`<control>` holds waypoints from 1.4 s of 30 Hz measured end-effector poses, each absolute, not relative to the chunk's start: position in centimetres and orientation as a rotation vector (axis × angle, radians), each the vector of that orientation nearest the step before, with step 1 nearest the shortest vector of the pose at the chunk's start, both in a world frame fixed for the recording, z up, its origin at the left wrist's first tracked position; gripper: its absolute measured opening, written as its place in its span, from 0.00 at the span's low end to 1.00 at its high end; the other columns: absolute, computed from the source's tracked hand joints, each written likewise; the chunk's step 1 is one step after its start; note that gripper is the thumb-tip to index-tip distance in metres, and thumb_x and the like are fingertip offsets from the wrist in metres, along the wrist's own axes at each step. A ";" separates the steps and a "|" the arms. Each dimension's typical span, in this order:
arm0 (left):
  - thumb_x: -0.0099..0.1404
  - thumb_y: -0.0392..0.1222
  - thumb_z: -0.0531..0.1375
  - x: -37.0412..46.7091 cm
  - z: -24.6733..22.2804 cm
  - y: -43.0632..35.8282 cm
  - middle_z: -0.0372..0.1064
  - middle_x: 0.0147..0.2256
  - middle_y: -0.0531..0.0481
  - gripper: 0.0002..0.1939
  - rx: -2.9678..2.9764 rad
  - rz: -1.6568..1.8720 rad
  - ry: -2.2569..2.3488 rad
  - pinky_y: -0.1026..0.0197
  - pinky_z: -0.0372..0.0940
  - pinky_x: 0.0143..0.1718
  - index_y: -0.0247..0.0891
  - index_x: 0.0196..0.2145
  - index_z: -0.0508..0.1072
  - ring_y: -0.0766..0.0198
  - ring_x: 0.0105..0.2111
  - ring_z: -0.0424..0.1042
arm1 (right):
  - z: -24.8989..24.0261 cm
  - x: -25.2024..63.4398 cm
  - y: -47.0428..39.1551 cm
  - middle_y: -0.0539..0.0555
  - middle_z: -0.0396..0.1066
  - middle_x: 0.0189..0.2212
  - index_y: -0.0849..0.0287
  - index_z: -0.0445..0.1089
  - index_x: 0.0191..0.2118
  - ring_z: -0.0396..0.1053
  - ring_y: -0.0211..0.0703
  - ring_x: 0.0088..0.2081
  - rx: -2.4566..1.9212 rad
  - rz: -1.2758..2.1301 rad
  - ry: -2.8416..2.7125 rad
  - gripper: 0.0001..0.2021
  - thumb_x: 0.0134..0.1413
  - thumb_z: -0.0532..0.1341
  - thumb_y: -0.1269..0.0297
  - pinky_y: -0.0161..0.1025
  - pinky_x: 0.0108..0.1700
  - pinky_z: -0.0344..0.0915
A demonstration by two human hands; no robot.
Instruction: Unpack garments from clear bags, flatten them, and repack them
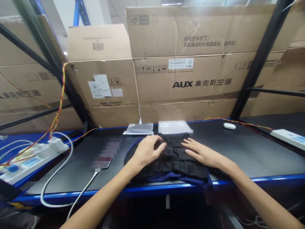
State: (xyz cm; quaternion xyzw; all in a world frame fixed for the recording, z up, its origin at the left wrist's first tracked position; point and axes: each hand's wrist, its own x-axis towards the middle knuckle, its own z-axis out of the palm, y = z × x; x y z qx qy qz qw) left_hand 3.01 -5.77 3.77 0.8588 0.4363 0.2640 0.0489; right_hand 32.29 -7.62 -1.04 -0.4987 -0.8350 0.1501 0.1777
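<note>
A black cloth garment [184, 168] with dark blue parts along its edges lies bunched on the dark shelf, some of it reaching over the front edge. My left hand [149, 149] rests on its left side, fingers bent down and thumb held apart from them. On the garment's right side, my right hand [202, 152] lies flat with the fingers spread. Just beyond the cloth are two flat plastic packets, a left packet [140, 128] and a right packet [175, 126]. What lies under the garment is hidden.
A charging phone [107, 156], blurred over, lies left with its white cable [82, 192]. Further left is a crowded power strip [30, 162]; another power strip [289, 138] sits right. A small white case [229, 126] lies near the back. Cardboard [190, 92] walls the rear between black posts.
</note>
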 end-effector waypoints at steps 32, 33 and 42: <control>0.65 0.49 0.61 11.2 1.8 -6.1 0.75 0.49 0.48 0.20 2.476 0.771 0.830 0.58 0.67 0.52 0.43 0.53 0.70 0.56 0.49 0.75 | -2.7 37.8 -8.4 0.55 0.61 0.65 0.52 0.68 0.61 0.53 0.56 0.67 -1.579 0.345 -2.135 0.28 0.64 0.50 0.43 0.58 0.67 0.51; 0.65 0.49 0.60 11.7 1.4 -6.3 0.75 0.50 0.46 0.20 2.561 0.715 0.796 0.56 0.66 0.54 0.41 0.52 0.71 0.54 0.51 0.74 | -3.0 37.8 -8.3 0.56 0.59 0.65 0.53 0.68 0.61 0.52 0.56 0.67 -1.582 0.323 -2.159 0.29 0.64 0.50 0.43 0.58 0.67 0.51; 0.70 0.64 0.49 9.4 2.0 -6.5 0.52 0.67 0.38 0.37 2.703 0.427 0.708 0.48 0.49 0.67 0.35 0.66 0.58 0.51 0.67 0.52 | -2.5 37.3 -8.2 0.60 0.62 0.64 0.59 0.68 0.61 0.55 0.56 0.66 -1.571 0.330 -2.120 0.31 0.64 0.48 0.43 0.57 0.68 0.51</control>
